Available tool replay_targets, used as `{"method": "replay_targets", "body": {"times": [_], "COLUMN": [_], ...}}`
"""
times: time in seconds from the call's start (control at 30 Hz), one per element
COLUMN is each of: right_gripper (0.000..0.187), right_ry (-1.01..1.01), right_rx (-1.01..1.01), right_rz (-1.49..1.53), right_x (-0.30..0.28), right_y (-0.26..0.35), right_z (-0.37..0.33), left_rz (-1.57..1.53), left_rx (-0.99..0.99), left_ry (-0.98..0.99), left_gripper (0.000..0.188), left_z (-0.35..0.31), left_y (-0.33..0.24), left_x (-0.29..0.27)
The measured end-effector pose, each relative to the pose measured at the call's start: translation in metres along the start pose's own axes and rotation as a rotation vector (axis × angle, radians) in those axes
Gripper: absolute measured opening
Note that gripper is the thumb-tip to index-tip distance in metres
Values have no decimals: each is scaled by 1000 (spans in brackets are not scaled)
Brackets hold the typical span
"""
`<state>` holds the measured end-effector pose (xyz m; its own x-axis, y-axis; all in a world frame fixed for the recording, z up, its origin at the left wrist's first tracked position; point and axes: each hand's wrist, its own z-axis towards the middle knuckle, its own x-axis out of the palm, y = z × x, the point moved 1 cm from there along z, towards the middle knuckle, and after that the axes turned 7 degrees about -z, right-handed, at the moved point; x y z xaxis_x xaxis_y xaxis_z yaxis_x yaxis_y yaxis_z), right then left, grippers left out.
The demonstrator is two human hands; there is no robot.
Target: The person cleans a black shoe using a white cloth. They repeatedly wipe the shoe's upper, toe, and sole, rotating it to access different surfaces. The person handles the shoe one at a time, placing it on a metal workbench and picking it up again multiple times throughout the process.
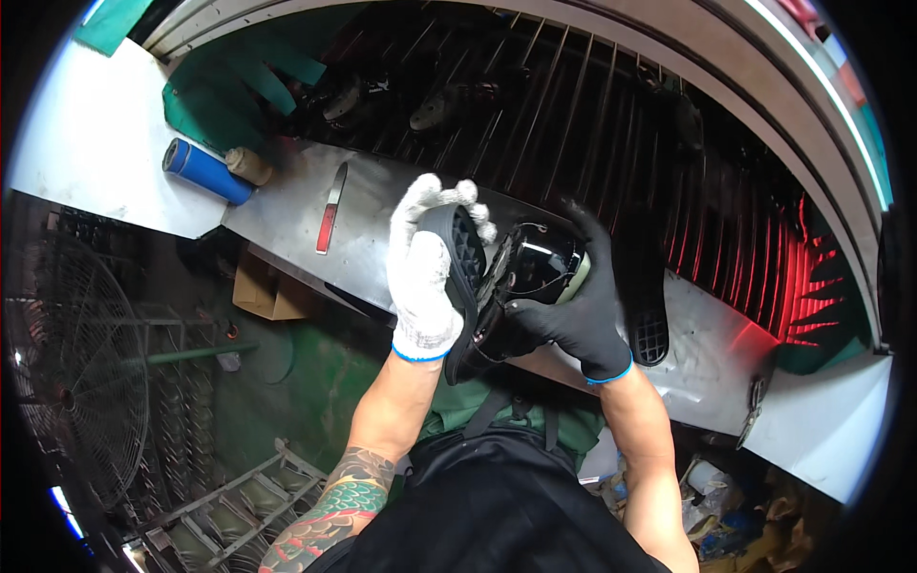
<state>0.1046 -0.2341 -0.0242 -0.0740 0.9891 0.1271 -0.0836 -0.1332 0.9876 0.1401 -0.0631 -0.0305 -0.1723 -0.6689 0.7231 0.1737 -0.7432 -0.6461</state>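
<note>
My left hand (416,286), in a white knit glove, is wrapped round a black shoe sole (464,250). The sole stands on edge, its gridded inner side facing right. Close beside it, my right hand (594,310) in a dark glove grips a glossy black shoe upper (546,256). A pale greenish patch shows at the upper's right edge. The sole and the upper are very near each other; whether they touch I cannot tell. Right of my right hand, a second black sole (649,320) lies across the edge of the metal table (712,334).
A red-handled knife (326,227) lies on the metal left of my hands, near a blue cylinder (205,172) and a beige roll (248,165). Beyond runs a rod conveyor (564,95) carrying dark shoes (441,107), with a red glow at right. A fan (81,353) stands left.
</note>
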Motion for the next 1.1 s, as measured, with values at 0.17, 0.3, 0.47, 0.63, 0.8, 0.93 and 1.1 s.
{"method": "replay_targets", "body": {"times": [0.17, 0.3, 0.47, 0.63, 0.8, 0.93, 1.1], "right_gripper": [108, 104, 103, 103, 102, 101, 97], "right_ry": [-53, -48, -75, -56, -48, -36, 57], "right_rx": [-25, -73, -37, -60, -77, -177, -543], "right_rz": [19, -61, 61, -1, -27, -149, -289], "right_x": [-3, -4, -13, -11, -4, -2, 5], "right_y": [-3, -9, -16, -15, -6, -5, 28], "right_z": [-1, -2, -1, -3, -9, -17, -12], "left_rz": [382, 412, -447, 261, 308, 361, 479], "left_rx": [-231, -74, -119, -121, -169, -198, 15], "left_ry": [314, 262, -214, 163, 214, 271, 315], "left_gripper": [100, 78, 74, 91, 91, 69, 70], "left_z": [11, 6, -3, -2, -2, -4, -9], "left_y": [-17, -11, 5, -2, -8, -21, -49], "left_x": [6, 1, 12, 12, 15, 17, 45]}}
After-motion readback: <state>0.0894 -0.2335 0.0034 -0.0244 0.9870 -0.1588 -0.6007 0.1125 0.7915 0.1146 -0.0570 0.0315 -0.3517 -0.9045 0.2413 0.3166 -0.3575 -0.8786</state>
